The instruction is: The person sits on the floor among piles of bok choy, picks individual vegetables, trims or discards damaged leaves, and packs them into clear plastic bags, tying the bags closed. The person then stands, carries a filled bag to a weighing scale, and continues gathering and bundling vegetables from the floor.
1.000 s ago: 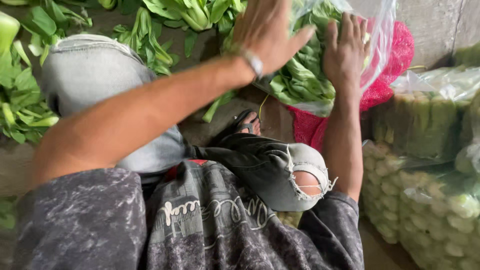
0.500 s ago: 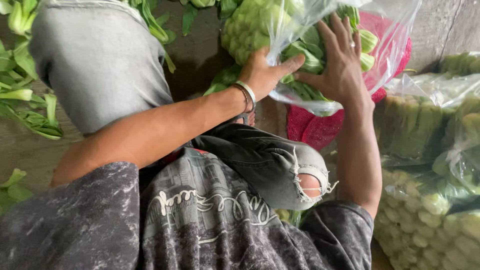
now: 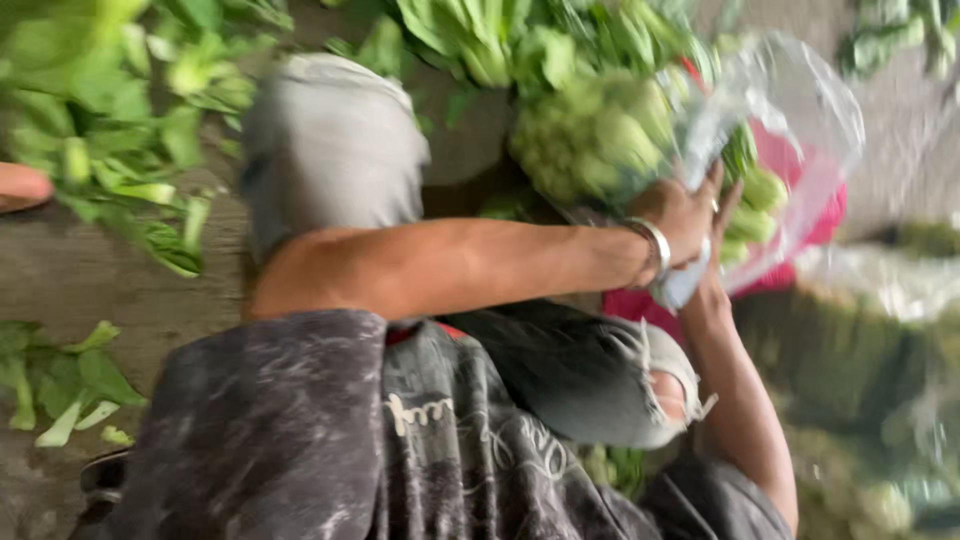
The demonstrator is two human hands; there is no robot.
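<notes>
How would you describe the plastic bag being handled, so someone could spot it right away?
Start at the person's bare forearm crossing the middle of the picture and follow it to the left hand with its silver bracelet. That hand grips the clear plastic bag stuffed with pale green leafy vegetables. Unlike the loose greens scattered around, this bunch is wrapped and backed by a pink basket.

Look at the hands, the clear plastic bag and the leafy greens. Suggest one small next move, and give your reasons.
Probably push the bunch of leafy greens deeper into the clear plastic bag. The left hand grips the bunch beside the bag's mouth, the right hand is largely hidden behind it at the bag, and much of the bunch seems to lie outside it. Motion blur leaves the exact grip uncertain.
</notes>
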